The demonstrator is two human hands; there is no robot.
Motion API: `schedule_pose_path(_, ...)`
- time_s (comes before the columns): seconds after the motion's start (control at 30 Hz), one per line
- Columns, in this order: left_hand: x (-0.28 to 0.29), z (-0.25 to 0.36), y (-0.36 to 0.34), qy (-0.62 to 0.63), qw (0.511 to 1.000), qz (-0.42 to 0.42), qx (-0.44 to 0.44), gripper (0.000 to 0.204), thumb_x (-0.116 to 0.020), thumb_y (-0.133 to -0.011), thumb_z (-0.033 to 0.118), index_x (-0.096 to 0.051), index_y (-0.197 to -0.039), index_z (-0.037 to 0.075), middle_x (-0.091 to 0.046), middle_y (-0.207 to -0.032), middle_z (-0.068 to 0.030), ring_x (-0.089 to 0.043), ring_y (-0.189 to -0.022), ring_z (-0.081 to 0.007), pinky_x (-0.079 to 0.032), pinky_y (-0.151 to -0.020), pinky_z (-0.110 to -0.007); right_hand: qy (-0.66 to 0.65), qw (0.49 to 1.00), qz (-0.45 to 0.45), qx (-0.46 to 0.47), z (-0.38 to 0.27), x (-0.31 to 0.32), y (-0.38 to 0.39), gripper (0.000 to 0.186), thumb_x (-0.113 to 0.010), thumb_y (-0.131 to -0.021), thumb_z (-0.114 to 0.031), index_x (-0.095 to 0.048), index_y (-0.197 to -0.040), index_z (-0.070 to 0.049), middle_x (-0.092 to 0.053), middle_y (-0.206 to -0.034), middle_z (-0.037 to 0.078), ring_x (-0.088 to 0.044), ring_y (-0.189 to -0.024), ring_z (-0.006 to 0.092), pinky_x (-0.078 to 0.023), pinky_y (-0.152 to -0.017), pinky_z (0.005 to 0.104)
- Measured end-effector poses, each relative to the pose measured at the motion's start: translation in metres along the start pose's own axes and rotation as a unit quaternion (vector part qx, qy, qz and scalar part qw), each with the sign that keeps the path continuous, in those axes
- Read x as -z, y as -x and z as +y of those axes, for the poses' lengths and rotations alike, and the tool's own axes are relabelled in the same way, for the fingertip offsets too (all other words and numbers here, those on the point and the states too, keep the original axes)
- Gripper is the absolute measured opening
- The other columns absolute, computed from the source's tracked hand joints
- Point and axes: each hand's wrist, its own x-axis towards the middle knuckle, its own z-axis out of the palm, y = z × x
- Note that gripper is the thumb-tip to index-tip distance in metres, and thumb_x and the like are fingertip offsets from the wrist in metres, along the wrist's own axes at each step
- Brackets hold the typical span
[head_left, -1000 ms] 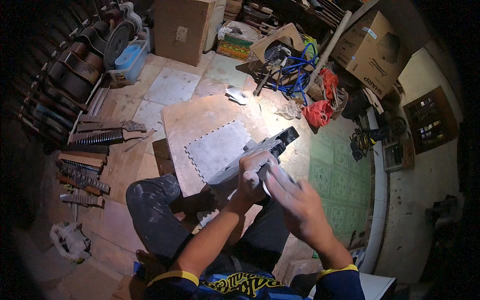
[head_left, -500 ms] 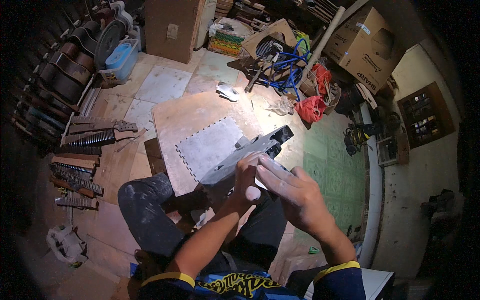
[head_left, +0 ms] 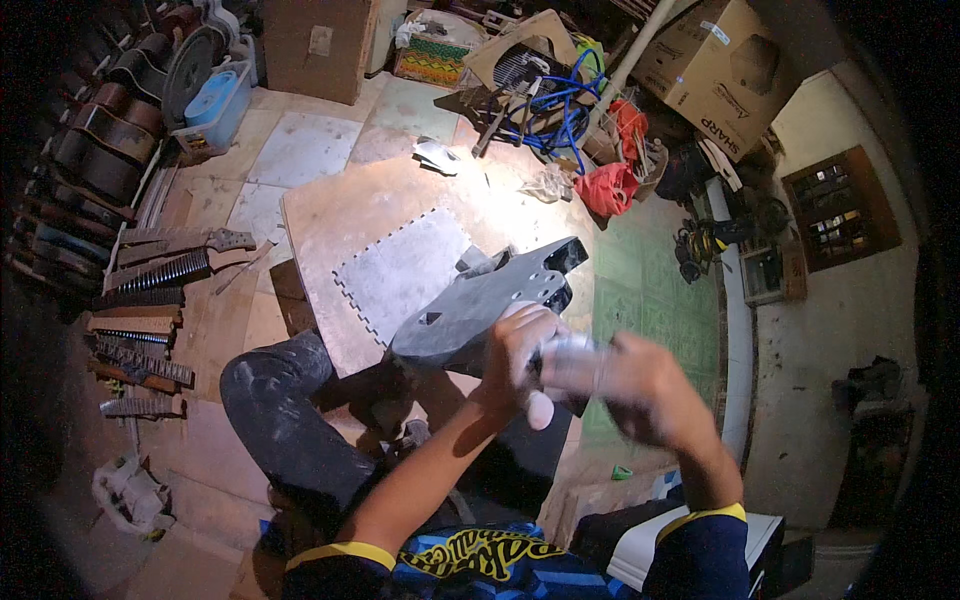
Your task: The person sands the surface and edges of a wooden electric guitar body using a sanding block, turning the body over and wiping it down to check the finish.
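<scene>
Left hand is closed on the near edge of a dark grey guitar body, fingers bent over the edge and thumb pointing down toward the wearer. Right hand is just beside it, fingers directed at the left; motion blur prevents telling how far it is open or whether it holds anything. The guitar body is tilted, extending leftward and forward from the hands, with holes and a notched end visible. Beyond it, to the left of the hands, a pale grey mat with a toothed edge lies on a wooden worktop. Ahead of the hands, well apart, are a white crumpled sheet and a red bag. Far left of the hands, guitar necks lie in a row on the floor.
</scene>
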Motion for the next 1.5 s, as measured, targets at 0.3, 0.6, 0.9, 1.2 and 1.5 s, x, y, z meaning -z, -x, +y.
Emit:
schedule_pose_path(0.3, 0.002, -0.004, 0.003, 0.043, 0.999, -0.025, 0.009, 0.11, -0.017, -0.053, 0.103, -0.056, -0.071, 0.002, -0.057, -0.068, -0.0124, -0.059, -0.064, -0.0332, -0.044, -0.065, -0.039, 0.022, 0.999, 0.028, 0.038, -0.004, -0.02, 0.023, 0.064, -0.057, -0.064, 0.009, -0.068, -0.123, -0.014, -0.062, -0.133, 0.013, -0.06, -0.075, 0.0261, -0.046, -0.065, 0.0336)
schedule_pose_path(0.6, 0.011, 0.004, -0.013, 0.056, 0.997, 0.013, 0.042, 0.105, -0.006, -0.07, 0.096, -0.056, -0.069, 0.004, -0.058, -0.065, -0.0088, -0.059, -0.062, -0.03, -0.043, -0.069, -0.037, 0.119, 0.985, 0.114, 0.049, -0.017, -0.043, 0.028, 0.055, -0.064, -0.069, 0.005, -0.067, -0.122, -0.011, -0.063, -0.129, 0.016, -0.062, -0.078, 0.0267, -0.045, -0.065, 0.0356)
schedule_pose_path(0.9, 0.006, 0.007, -0.009, 0.091, 0.994, 0.002, 0.061, 0.09, -0.001, -0.096, 0.067, -0.057, -0.068, 0.003, -0.058, -0.066, -0.0116, -0.057, -0.063, -0.0325, -0.042, -0.072, -0.04, 0.197, 0.97, 0.14, -0.001, -0.034, -0.046, 0.041, 0.056, -0.065, -0.071, 0.0, -0.066, -0.126, -0.014, -0.059, -0.137, 0.005, -0.058, -0.078, 0.0236, -0.044, -0.069, 0.0334)
schedule_pose_path(1.2, -0.002, 0.003, -0.003, 0.072, 0.997, -0.012, 0.038, 0.084, -0.006, -0.1, 0.061, -0.058, -0.067, 0.003, -0.059, -0.067, -0.0119, -0.058, -0.065, -0.0327, -0.043, -0.074, -0.04, 0.251, 0.962, 0.102, -0.03, -0.051, -0.041, 0.044, 0.055, -0.063, -0.075, -0.008, -0.065, -0.129, -0.019, -0.057, -0.14, 0.0, -0.052, -0.078, 0.0205, -0.04, -0.069, 0.0323)
schedule_pose_path(1.5, 0.014, -0.003, -0.01, 0.098, 0.993, 0.028, 0.063, 0.084, -0.009, -0.1, 0.061, -0.06, -0.067, 0.003, -0.06, -0.065, -0.0109, -0.058, -0.065, -0.0302, -0.041, -0.077, -0.039, 0.123, 0.988, 0.092, -0.005, -0.039, -0.053, 0.081, 0.058, -0.066, -0.072, -0.008, -0.063, -0.13, -0.016, -0.054, -0.144, 0.002, -0.052, -0.071, 0.0213, -0.044, -0.063, 0.0338)
